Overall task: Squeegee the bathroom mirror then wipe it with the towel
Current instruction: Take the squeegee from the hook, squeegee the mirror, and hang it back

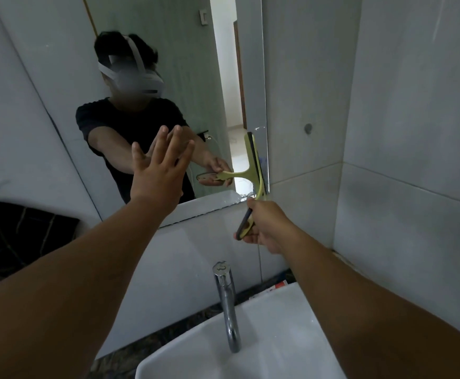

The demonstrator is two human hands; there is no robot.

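The bathroom mirror (168, 64) hangs on the white tiled wall above the sink. My right hand (267, 228) is shut on the handle of a yellow-green squeegee (259, 170), whose dark blade stands upright against the mirror's lower right edge. Water streaks show on the glass beside the blade. My left hand (160, 170) is flat on the lower middle of the mirror, fingers spread, holding nothing. A dark patterned towel (23, 236) lies at the left edge, away from both hands.
A chrome tap (227, 302) rises over the white sink (264, 346) directly below my arms. A dark stone counter (147, 343) runs behind the sink. The right wall corner (343, 160) stands close to the squeegee. A person wearing a headset is reflected in the mirror.
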